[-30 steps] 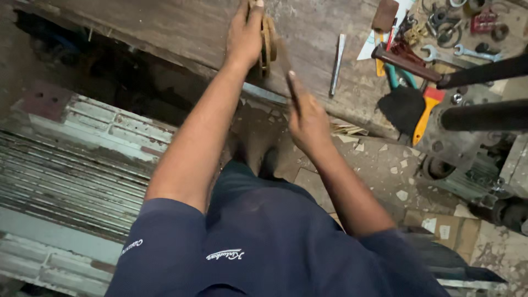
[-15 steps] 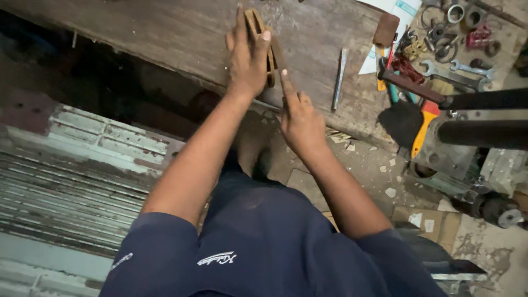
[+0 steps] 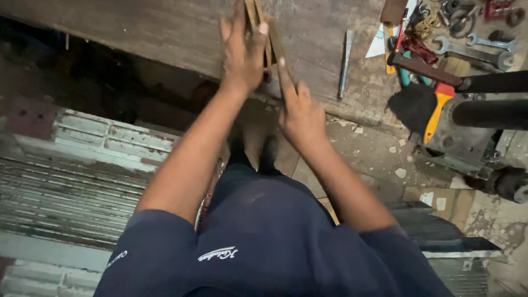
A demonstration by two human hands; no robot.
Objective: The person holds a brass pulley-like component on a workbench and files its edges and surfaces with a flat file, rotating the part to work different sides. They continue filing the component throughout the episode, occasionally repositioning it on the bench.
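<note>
**Both hands on the flat bars at the bench edge**

My left hand (image 3: 242,52) is closed loosely over a small stack of flat brown bars (image 3: 258,16), palm down and fingers spread along them, pinning them to the wooden workbench (image 3: 165,30). My right hand (image 3: 300,113) sits just beside it, nearer the bench edge, with the forefinger stretched out along one bar that angles away from the stack; the other fingers are curled, and I cannot tell whether they wrap the bar or only rest against it. The bars lie near the front edge of the bench, their far ends running out of the top of the view.

To the right of my hands, a thin metal rod (image 3: 344,63) lies on the bench, apart from the bars. Farther right is a clutter of tools: a spanner (image 3: 484,41), an orange-handled tool (image 3: 437,107) and a dark-handled one (image 3: 423,69) lying across the others. A black tube (image 3: 489,113) juts in from the right edge above a grey machine body (image 3: 462,143). Below the bench on my left lies ribbed sheet metal (image 3: 71,181), and the floor (image 3: 374,159) by my feet is strewn with pale chips.
</note>
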